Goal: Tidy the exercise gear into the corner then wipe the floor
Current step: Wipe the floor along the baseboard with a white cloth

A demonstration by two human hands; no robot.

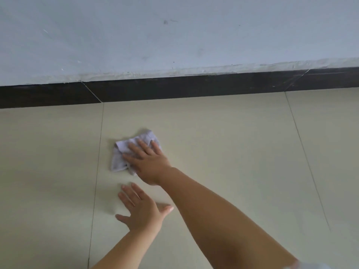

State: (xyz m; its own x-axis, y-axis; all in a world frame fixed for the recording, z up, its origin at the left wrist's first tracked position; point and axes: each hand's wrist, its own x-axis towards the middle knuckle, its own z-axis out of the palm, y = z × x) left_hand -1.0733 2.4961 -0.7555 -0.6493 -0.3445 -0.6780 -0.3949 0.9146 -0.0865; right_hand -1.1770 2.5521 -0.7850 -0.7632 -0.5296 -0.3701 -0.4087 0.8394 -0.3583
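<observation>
A crumpled pale grey cloth lies on the cream tiled floor a short way from the wall. My right hand presses flat on the cloth, fingers straight and spread, covering its right half. My left hand rests flat on the bare tile just nearer to me, fingers spread, holding nothing. No exercise gear is in view.
A dark skirting board runs along the foot of a white wall at the back. Tile joints cross the floor left of the hands and far right.
</observation>
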